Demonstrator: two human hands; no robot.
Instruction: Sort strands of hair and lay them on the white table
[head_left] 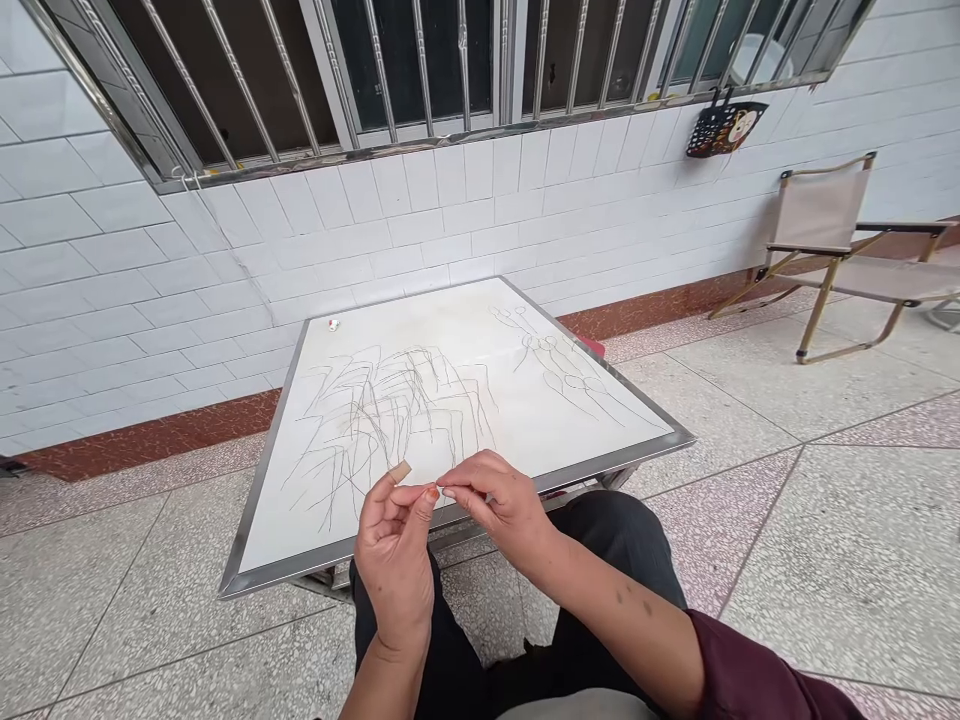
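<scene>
My left hand (395, 560) and my right hand (504, 505) meet over the table's near edge, fingertips nearly touching. Each one pinches with thumb and forefinger; what lies between the tips is too small or thin to make out. A tan strip like tape wraps one raised fingertip of my left hand. Beyond them on the white tabletop (450, 320) lies a loose tangle of thin dark wire-like pieces (390, 400), many bent at angles. Over on the right side are more thin strands (574, 382), these with rounded loops.
A grey metal rim (255, 520) edges the table. Near its far left corner sits a small white-and-red item (334, 325). Behind stands a tiled wall (420, 215) with barred windows. A dark patterned bag (726, 128) hangs there, and a folding chair (821, 215) is at right.
</scene>
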